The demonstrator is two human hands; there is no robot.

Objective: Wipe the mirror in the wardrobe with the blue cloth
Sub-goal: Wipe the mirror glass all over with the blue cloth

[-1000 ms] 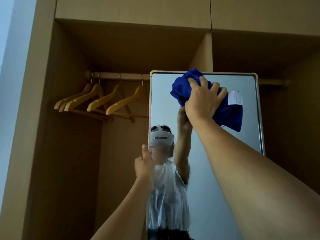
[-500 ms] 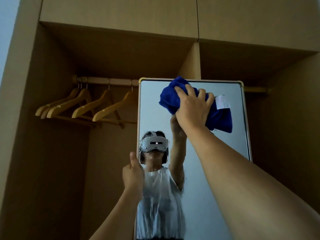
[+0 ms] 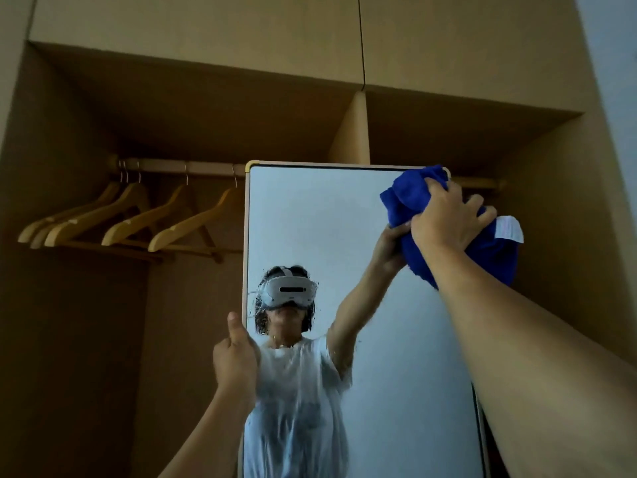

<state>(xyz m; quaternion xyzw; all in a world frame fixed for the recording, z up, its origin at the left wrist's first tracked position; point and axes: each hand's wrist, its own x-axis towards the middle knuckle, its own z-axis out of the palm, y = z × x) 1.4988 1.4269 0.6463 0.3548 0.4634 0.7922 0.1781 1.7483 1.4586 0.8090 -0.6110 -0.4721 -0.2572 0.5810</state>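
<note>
Right hand (image 3: 444,215) clutching bunched blue cloth (image 3: 410,198) with white tag, mirror (image 3: 327,219) top corner, left hand (image 3: 236,357) gripping frame

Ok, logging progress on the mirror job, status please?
Right hand grips blue cloth at mirror's top right corner. Left hand holds mirror's left edge. Streaks low on glass. Nothing in the way.

Single head-worn view, tilted upward, close to the wardrobe (image 3: 193,108), facing its mirror (image 3: 324,229)
</note>
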